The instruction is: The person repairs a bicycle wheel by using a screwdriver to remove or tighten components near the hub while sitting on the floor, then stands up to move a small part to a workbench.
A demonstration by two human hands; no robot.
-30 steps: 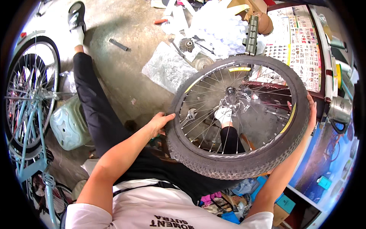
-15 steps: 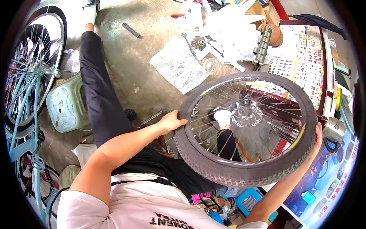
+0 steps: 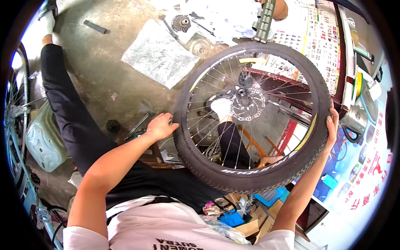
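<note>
A bicycle wheel (image 3: 233,180) with a knobby black tyre is held tilted in front of me, over my lap. A silver disc brake rotor (image 3: 259,109) shows at its hub. My right hand (image 3: 331,127) grips the tyre's right side, with the fingers showing at its outer edge. Against the tyre's left edge is my left hand (image 3: 161,126), its fingers curled in and the thumb side touching or nearly touching the rubber. Whether something small sits between those fingertips I cannot make out. Through the spokes I see my lower leg and white shoe.
A clear plastic bag (image 3: 160,54), a sprocket cassette (image 3: 181,23) and tools lie on the concrete floor ahead. At left are a pale stool (image 3: 46,135) and a light-blue bicycle (image 3: 31,193). A metal mug (image 3: 355,121) stands right of the wheel; boxes (image 3: 250,225) lie below it.
The wheel and both hands appear further left and higher in view, as does the whole scene. My left hand's fingers have curled and drawn slightly off the tyre; the right keeps its grip.
</note>
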